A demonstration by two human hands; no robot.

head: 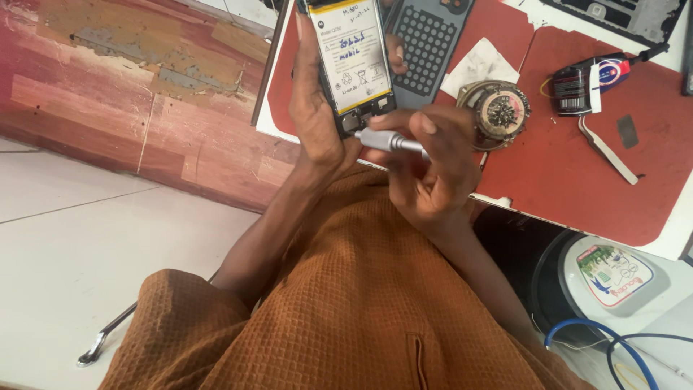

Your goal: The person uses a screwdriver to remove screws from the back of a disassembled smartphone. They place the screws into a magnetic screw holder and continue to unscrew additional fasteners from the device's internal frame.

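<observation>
An opened mobile phone (pixel 355 61), back cover off and white-labelled battery exposed, is held upright in the left hand (pixel 315 101); palm and thumb are wrapped along one long edge, and fingertips are seen curled round the far edge. A slim silver screwdriver (pixel 390 140) is pinched in the right hand (pixel 432 167), fingers closed narrowly around the shaft, thumb on top. Its tip is set against the lower end of the phone, just below the battery. Both hands are raised over the near edge of a red work mat (pixel 577 173). On the mat, just beside the right hand, a round dish of small screws (pixel 499 112) is noted; behind the phone, a grey perforated pad (pixel 426 47). Further right, a small dark battery pack (pixel 577 88) and a flat pale strip (pixel 606 150) are lying. An orange waffle-weave garment (pixel 361 303) fills the foreground.
</observation>
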